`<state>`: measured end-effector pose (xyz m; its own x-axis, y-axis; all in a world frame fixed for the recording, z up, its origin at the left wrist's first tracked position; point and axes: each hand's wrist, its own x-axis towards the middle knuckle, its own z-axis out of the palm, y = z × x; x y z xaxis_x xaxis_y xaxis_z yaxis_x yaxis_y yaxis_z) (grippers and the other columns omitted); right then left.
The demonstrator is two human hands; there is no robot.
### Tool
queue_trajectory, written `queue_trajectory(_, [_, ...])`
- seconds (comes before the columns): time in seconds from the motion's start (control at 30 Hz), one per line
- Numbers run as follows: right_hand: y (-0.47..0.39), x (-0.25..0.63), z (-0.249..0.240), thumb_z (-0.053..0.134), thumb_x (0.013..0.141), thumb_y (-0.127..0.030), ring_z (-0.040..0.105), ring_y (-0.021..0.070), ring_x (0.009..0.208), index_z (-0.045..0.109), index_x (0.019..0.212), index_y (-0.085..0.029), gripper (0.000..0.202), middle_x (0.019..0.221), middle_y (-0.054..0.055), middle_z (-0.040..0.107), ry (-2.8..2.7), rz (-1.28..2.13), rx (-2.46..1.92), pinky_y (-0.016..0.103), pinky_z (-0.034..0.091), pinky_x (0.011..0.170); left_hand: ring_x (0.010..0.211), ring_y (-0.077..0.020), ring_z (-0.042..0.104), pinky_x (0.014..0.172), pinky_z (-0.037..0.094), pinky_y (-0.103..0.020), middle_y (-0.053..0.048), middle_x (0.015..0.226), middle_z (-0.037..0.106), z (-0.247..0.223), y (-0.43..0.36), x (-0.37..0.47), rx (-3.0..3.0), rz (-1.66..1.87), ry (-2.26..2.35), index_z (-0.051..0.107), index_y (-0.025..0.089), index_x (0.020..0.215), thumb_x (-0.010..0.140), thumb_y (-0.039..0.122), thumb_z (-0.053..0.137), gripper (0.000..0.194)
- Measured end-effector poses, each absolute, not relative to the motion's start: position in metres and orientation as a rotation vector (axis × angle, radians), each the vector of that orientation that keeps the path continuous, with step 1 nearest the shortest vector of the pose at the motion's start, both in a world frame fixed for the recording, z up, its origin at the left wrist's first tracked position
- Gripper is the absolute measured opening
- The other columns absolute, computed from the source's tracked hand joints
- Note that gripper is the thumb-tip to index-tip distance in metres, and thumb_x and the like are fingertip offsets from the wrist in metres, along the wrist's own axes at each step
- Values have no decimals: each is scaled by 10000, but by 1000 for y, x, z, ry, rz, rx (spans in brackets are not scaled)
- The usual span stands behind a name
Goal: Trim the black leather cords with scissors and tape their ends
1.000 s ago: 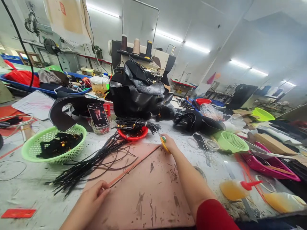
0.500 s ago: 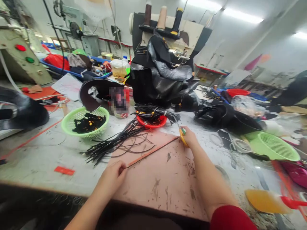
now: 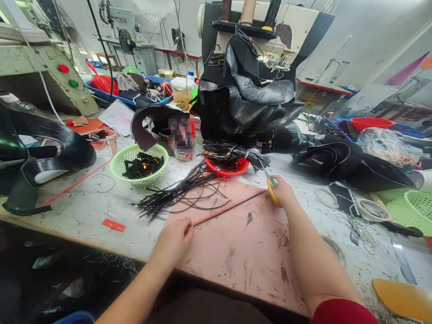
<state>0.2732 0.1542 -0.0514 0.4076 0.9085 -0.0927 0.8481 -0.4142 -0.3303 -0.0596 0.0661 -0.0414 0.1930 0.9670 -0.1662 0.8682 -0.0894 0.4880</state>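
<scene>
pinching slim straight strip (image 3: 229,209): left hand (image 3: 176,235) | metal-bladed scissors (image 3: 272,192): right hand (image 3: 285,193)

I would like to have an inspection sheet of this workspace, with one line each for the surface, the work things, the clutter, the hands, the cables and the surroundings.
Surface: white table, scuffed, bearing a small red piece; pink board, darkly marked.
Work things: thin strip, held straight over the pink board; scissors with a yellow handle.
Clutter: black cords, partly across a red bowl; green basket with black pieces.
Hands: left hand grips the strip's near end; right hand holds the scissors beside its far end.
Cables: black cable hangs at upper left.
Surroundings: sewing machine with thread spools at the back; fan farther left.
</scene>
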Motion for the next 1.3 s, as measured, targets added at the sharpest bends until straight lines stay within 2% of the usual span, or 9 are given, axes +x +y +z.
queue_trajectory(0.23, [142,276,-45,519,720,-309,587,234,752,409,1195,-240,493,840,85,640,-1521,339,-2470,266,386,593,559,-149,507,540,328,-235,18,561,549,-42,69,-61,1866,395,1730,527,214,612,704,224,423,140])
queue_trajectory(0.33, [124,283,-39,460,753,-409,589,284,783,411,1178,-151,500,853,151,633,-1439,288,-2627,328,395,618,465,-125,463,469,340,-221,49,486,482,-41,71,-59,1544,583,1575,511,205,586,646,310,480,125])
queue_trajectory(0.43, [109,288,-36,462,750,-381,585,306,814,475,1107,-99,455,878,194,628,-1402,319,-2690,353,398,636,374,-80,384,390,308,-194,72,449,446,-36,70,-45,1138,673,1401,499,185,582,570,378,541,198])
queue_trajectory(0.57, [97,298,-28,597,654,-342,585,233,846,570,1028,-197,402,911,92,651,-1486,452,-2570,275,401,674,363,-45,366,362,282,-154,79,437,472,-26,63,-16,797,745,1275,502,165,603,485,332,623,238])
queue_trajectory(0.67, [86,317,-16,582,678,-318,583,162,839,627,920,-251,255,893,19,659,-1472,495,-2498,215,388,694,367,-34,370,352,286,-138,82,439,477,-21,58,0,664,842,1223,496,162,593,468,297,636,231])
queue_trajectory(0.77, [67,339,-11,560,688,-279,575,199,851,648,702,-190,126,821,70,661,-1303,444,-2550,260,379,713,378,-40,399,364,325,-139,77,443,495,-19,54,7,550,914,1233,520,160,623,466,252,623,209])
queue_trajectory(0.93, [38,351,-32,623,576,-294,575,267,735,465,398,-172,267,535,98,582,-940,411,-2548,321,383,628,429,-63,481,416,378,-150,56,456,543,-20,47,14,558,942,1238,533,154,604,463,263,643,209])
queue_trajectory(1.13, [18,310,-46,458,617,-283,470,146,542,307,475,-215,218,432,-47,348,-793,414,-2047,242,355,511,508,-94,557,467,383,-173,22,530,611,-25,27,19,620,985,1186,537,155,633,534,288,643,196])
queue_trajectory(1.3, [4,221,-47,418,634,-285,402,95,497,307,632,-220,128,563,-66,355,-802,499,-1624,218,373,490,678,-141,625,567,430,-225,-66,855,689,-25,11,25,537,1017,1118,533,169,681,616,263,626,147])
